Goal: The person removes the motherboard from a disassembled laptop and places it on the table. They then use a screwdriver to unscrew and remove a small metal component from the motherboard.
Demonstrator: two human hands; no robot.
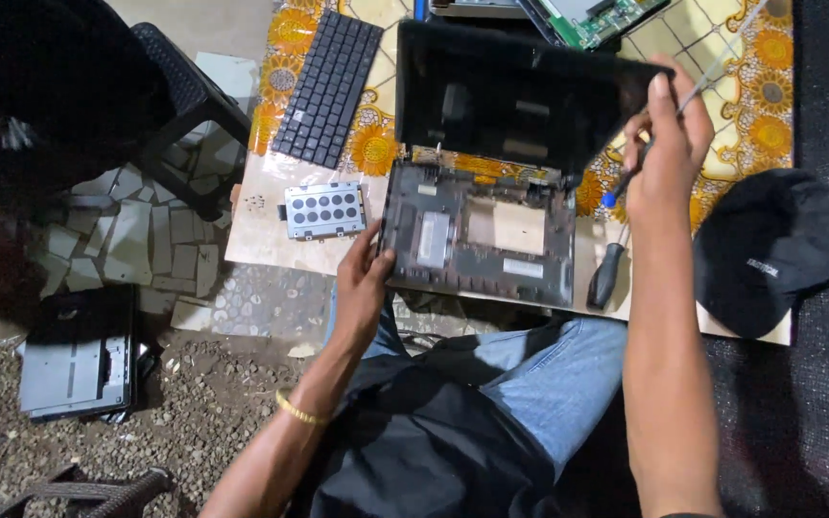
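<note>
My left hand (365,278) grips the near left corner of the laptop (480,235), fingers curled on its stripped base. I judge a firm brace here keeps it from sliding. Beyond, my right hand (669,144) pinches a thin screwdriver (683,101) at the lid's right edge. Its tip is too thin to make out; inside the lid is dark.

A low table (271,245) with a pale board top and a cloth of orange flowers (755,91) fills the upper middle of the frame. On it lie an opened laptop base (480,235), a loose black keyboard (328,84) at upper left and a metal drive bracket (324,209) left of the base. A black-handled screwdriver (606,273) and a black cap (769,251) lie at the right, and circuit boards (592,19) at the top edge.
</note>
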